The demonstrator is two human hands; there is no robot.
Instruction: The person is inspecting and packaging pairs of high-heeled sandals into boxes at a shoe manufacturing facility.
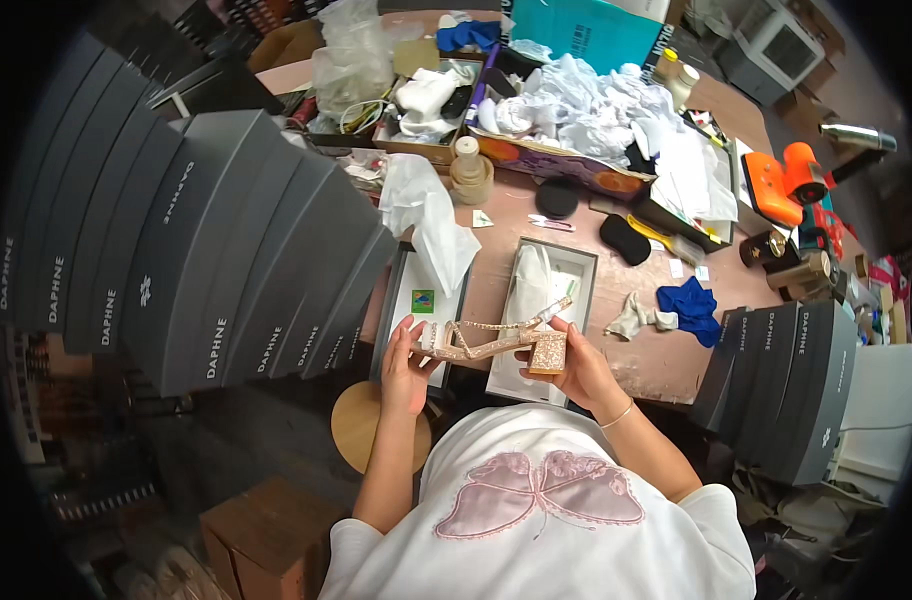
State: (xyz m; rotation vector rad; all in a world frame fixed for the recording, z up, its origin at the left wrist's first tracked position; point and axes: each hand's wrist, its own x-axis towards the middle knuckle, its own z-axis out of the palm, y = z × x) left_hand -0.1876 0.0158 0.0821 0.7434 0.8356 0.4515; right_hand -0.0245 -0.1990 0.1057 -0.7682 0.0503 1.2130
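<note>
A gold, glittery high-heeled sandal [491, 347] with a block heel is held sideways over the table's near edge. My left hand [406, 372] is closed on its toe end, at the left. At the right, my right hand [584, 370] grips the back by the chunky heel; some of its fingers are hidden behind the shoe. Beneath the sandal lies a grey-rimmed shoebox part [588, 275] holding something in white wrapping [532, 282]. To its left is another grey box part [398, 285] with a small green square packet [423, 301] and white tissue paper [431, 215].
Tall stacks of dark grey shoeboxes [216, 250] lean at the left, with a shorter stack [781, 380] at right. Farther back stand a bin of crumpled tissue [586, 110] and a bottle [468, 170]. A blue cloth [688, 308], brush [681, 245] and orange tool [776, 185] lie rightward.
</note>
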